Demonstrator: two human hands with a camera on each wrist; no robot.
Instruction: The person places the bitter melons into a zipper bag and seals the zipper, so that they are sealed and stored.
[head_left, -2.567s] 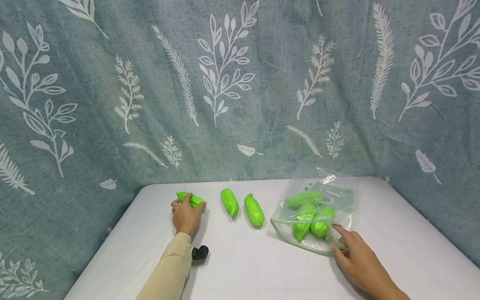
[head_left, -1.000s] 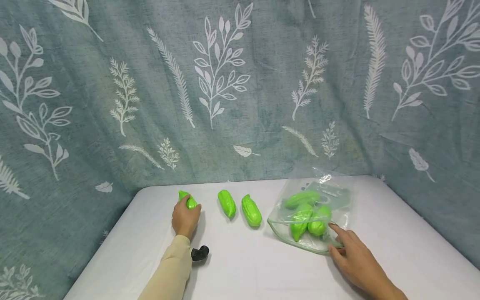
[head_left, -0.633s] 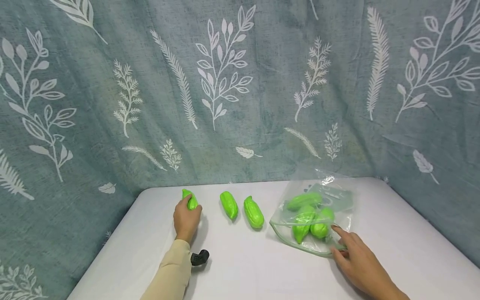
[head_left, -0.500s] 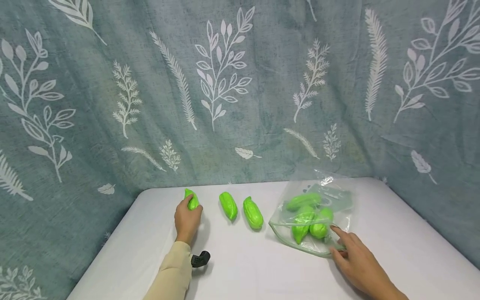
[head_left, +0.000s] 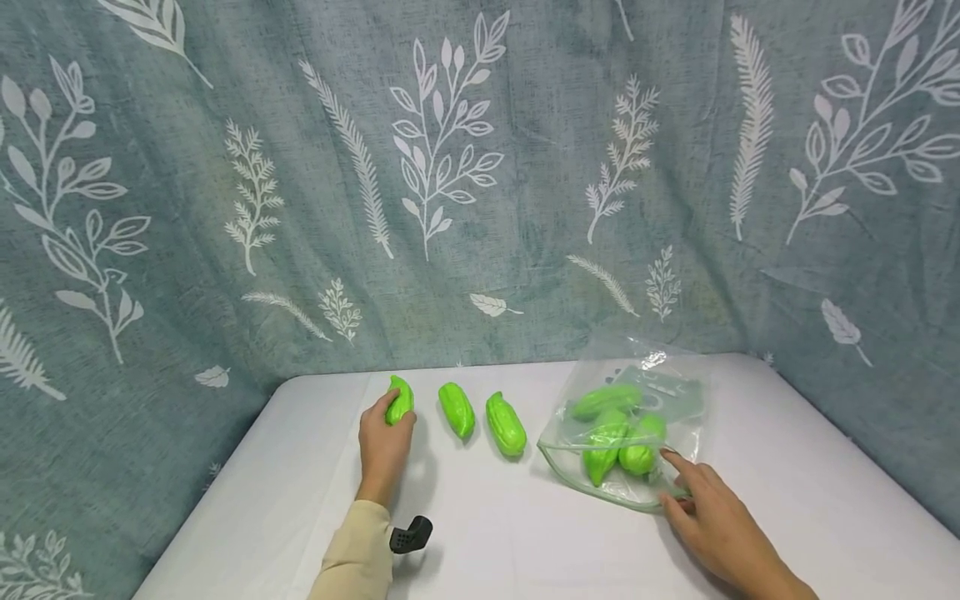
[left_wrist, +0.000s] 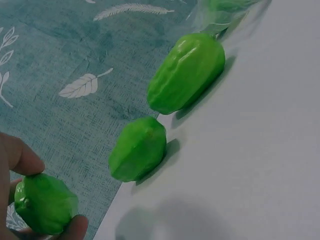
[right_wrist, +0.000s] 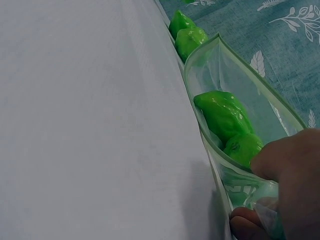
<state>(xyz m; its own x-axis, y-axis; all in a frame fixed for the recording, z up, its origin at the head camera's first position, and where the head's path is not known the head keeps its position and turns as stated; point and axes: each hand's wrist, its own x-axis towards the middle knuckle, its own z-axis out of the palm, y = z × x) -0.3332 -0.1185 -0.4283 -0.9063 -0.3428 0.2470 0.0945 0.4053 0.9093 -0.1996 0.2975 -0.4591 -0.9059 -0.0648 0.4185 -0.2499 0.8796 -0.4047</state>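
Observation:
My left hand (head_left: 386, 450) grips a bright green, ridged, gourd-like vegetable (head_left: 401, 402) near the back left of the table. In the left wrist view, thumb and fingers curl round this vegetable (left_wrist: 46, 204). Two similar green vegetables lie just to its right, a nearer one (head_left: 457, 410) and a farther one (head_left: 506, 425). On the right lies a clear zip bag (head_left: 693, 408) with a green-edged mouth facing me and three green vegetables (head_left: 602, 454) inside. My right hand (head_left: 716, 521) pinches the right side of the bag's mouth, which gapes in the right wrist view.
A white-covered table (head_left: 480, 533) bears everything. Blue-green curtain (head_left: 540, 208) with white leaf prints stands along its back and sides. A black device (head_left: 411, 535) sits at the left wrist beside the beige sleeve (head_left: 356, 550).
My left hand has turned the green vegetable from lying crosswise to pointing away from me, then carried it right, closer to the two loose ones. The right hand stays at the bag.

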